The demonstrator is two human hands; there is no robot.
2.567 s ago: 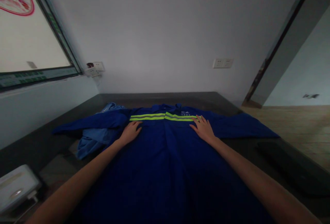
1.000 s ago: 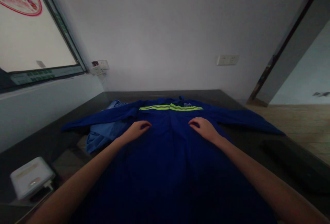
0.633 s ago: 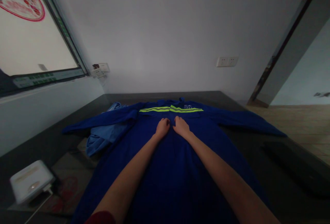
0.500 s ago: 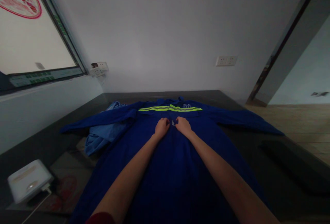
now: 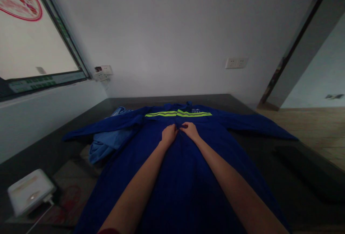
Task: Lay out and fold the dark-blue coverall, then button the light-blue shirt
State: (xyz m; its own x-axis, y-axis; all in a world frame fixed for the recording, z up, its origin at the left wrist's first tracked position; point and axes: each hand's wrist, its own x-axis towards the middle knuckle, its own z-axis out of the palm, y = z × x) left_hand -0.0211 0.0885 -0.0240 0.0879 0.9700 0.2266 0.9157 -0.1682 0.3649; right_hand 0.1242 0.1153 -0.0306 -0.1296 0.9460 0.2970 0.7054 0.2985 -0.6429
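A long dark-blue work garment point(image 5: 188, 176) lies spread front up on the dark table, its sleeves out to both sides. Two yellow-green reflective strips point(image 5: 161, 113) and small white lettering mark its chest. At the centre front, just below the strips, my left hand point(image 5: 169, 134) is closed with fingertips pinching the cloth at the front opening. Right beside it, my right hand point(image 5: 190, 130) pinches the opposite edge between thumb and fingers, almost touching the left. Any fastener between the fingertips is too small to make out.
Lighter blue folded clothing point(image 5: 107, 144) lies partly under the left sleeve. A white box-shaped device point(image 5: 31, 191) with a cable stands at the near left of the table point(image 5: 215, 99). On the right lies a black flat object point(image 5: 307, 171). A wall rises behind the table.
My right hand has moved slightly left, closing the gap to my left hand. A pale, light-coloured spot between the hands no longer shows. The garment lies as before.
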